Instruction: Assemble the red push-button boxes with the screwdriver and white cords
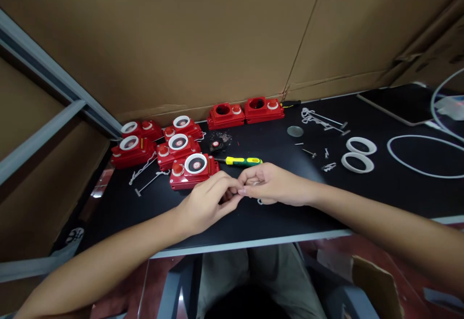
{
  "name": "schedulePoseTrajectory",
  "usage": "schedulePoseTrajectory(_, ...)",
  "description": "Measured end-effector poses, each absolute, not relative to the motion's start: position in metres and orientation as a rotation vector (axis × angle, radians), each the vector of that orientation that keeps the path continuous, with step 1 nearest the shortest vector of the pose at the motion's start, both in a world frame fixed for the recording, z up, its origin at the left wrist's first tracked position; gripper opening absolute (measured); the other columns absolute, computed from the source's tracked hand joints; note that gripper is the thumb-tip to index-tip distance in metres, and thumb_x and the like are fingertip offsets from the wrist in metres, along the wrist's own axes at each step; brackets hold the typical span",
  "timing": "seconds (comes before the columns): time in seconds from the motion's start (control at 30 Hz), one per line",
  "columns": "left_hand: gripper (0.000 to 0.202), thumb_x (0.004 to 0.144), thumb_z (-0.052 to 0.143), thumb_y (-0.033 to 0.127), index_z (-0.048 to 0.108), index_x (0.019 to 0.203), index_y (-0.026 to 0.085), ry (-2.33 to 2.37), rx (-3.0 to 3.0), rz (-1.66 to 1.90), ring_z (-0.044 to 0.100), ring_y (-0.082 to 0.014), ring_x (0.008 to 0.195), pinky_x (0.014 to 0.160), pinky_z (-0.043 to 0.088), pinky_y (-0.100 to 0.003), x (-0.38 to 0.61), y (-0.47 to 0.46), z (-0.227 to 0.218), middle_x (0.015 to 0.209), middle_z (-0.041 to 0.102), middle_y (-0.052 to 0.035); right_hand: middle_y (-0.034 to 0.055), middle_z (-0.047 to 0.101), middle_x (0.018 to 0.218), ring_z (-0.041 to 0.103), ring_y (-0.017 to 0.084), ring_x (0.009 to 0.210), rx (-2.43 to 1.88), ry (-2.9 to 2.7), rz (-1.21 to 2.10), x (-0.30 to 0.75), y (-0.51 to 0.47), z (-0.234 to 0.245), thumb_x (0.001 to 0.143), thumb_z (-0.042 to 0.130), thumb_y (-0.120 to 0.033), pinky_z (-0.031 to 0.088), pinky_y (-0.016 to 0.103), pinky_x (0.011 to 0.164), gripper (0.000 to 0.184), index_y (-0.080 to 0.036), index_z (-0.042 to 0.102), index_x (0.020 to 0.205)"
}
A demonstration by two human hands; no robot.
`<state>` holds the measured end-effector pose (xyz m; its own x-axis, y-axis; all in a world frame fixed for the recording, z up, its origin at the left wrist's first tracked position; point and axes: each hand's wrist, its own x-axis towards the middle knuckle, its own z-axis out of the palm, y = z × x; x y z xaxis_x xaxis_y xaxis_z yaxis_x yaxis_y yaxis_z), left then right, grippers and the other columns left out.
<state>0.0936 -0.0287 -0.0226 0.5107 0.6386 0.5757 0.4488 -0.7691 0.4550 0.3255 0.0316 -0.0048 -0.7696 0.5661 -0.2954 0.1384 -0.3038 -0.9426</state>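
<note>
My left hand and my right hand meet fingertip to fingertip above the front of the black table. Both are closed in a pinch, and what lies between the fingertips is hidden. A small pale loop shows below my right hand; whether it is part of something held I cannot tell. Just behind my left hand sits a red box with a white ring and a red knob. A yellow-and-green screwdriver lies beyond my fingers.
More red boxes stand at the left; two with open round holes are against the cardboard wall. White rings, small metal parts, T-ended rods with cord and a clear disc lie right. A tablet is farther back.
</note>
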Motion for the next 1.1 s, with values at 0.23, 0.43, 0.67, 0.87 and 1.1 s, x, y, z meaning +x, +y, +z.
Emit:
schedulePoseTrajectory(0.23, 0.011, 0.105, 0.069, 0.007, 0.067, 0.106, 0.018, 1.005, 2.646, 1.180, 0.069, -0.0083, 0.068, 0.065, 0.058, -0.017, 0.096, -0.028, -0.012, 0.091, 0.073, 0.0003, -0.0109, 0.046, 0.065, 0.027, 0.004, 0.051, -0.800, -1.641, 2.122, 0.332, 0.036, -0.015, 0.084, 0.091, -0.068, 0.021, 0.023, 0.047, 0.063, -0.013, 0.073, 0.109)
schedulePoseTrajectory(0.43, 0.013, 0.102, 0.064, 0.004, 0.069, 0.105, 0.016, 0.962, 2.663, 0.990, 0.069, -0.0103, 0.068, 0.067, 0.059, -0.021, 0.088, -0.030, 0.001, 0.090, 0.071, -0.0013, -0.0073, 0.050, 0.072, 0.047, 0.010, 0.061, -0.792, -1.754, 1.758, 0.344, 0.034, -0.010, 0.109, 0.062, -0.045, 0.040, 0.025, 0.056, 0.037, -0.014, 0.067, 0.129)
schedulePoseTrajectory(0.67, 0.014, 0.102, 0.068, 0.005, 0.075, 0.107, 0.015, 0.870, 2.228, 0.951, 0.073, -0.0111, 0.077, 0.071, 0.065, -0.020, 0.085, -0.027, -0.005, 0.100, 0.073, -0.0052, -0.0022, 0.069, 0.092, 0.058, 0.009, 0.065, -0.736, -1.820, 1.744, 0.346, 0.042, -0.011, 0.107, 0.061, -0.022, 0.047, 0.026, 0.065, 0.032, -0.018, 0.061, 0.139)
schedulePoseTrajectory(0.87, 0.004, 0.103, 0.076, 0.017, 0.080, 0.102, 0.016, 0.908, 1.746, 0.916, 0.082, -0.0123, 0.085, 0.082, 0.074, -0.028, 0.090, -0.031, -0.011, 0.139, 0.067, -0.0138, -0.0026, 0.068, 0.085, 0.037, 0.005, 0.055, -0.625, -1.576, 2.031, 0.343, 0.047, -0.010, 0.102, 0.071, -0.023, 0.027, 0.025, 0.055, 0.035, -0.013, 0.066, 0.135)
schedulePoseTrajectory(1.1, 0.005, 0.102, 0.080, 0.018, 0.084, 0.104, 0.016, 0.913, 1.703, 1.012, 0.084, -0.0116, 0.091, 0.093, 0.072, -0.026, 0.091, -0.030, -0.013, 0.155, 0.065, -0.0176, -0.0041, 0.062, 0.078, 0.034, 0.005, 0.057, -0.623, -1.412, 2.213, 0.345, 0.041, 0.005, 0.102, 0.076, -0.022, 0.021, 0.024, 0.054, 0.034, -0.012, 0.068, 0.134)
